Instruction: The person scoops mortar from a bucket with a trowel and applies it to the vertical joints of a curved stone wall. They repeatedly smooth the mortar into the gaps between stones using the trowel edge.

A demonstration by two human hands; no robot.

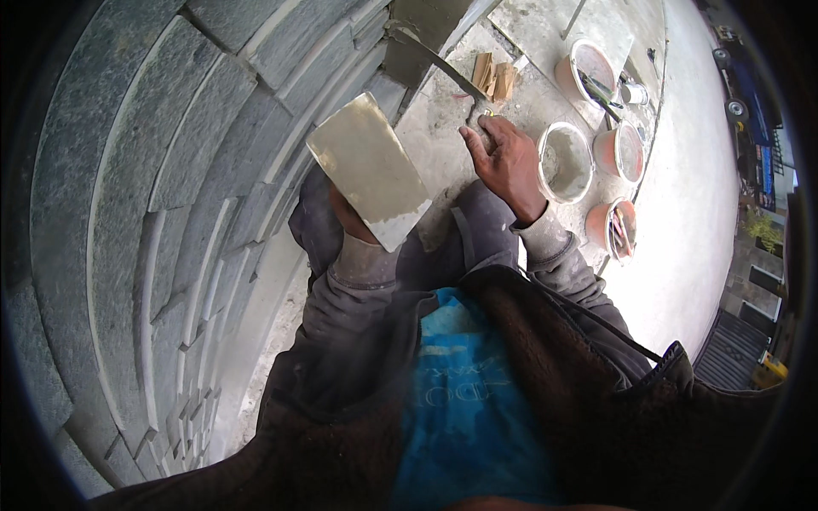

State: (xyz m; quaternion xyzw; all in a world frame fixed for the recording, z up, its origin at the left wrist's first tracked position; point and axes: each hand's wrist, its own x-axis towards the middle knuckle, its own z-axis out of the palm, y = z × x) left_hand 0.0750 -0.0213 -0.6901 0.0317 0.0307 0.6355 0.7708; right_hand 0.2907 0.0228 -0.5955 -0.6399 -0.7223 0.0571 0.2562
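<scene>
My left hand is mostly hidden under a rectangular tile and holds it up from below. Smooth grey-beige mortar covers most of the tile's upper face, with a paler patch at its near corner. My right hand is closed round the handle of a trowel. The trowel's blade points up and left, its tip close to the mortar-smeared base of the wall. A gap separates trowel and tile.
A grey stone-clad wall rises along my left. Right of my right hand stand a bucket of grey mortar, a bucket holding tools, a pinkish bucket and a larger bucket. Brown folded cardboard lies ahead.
</scene>
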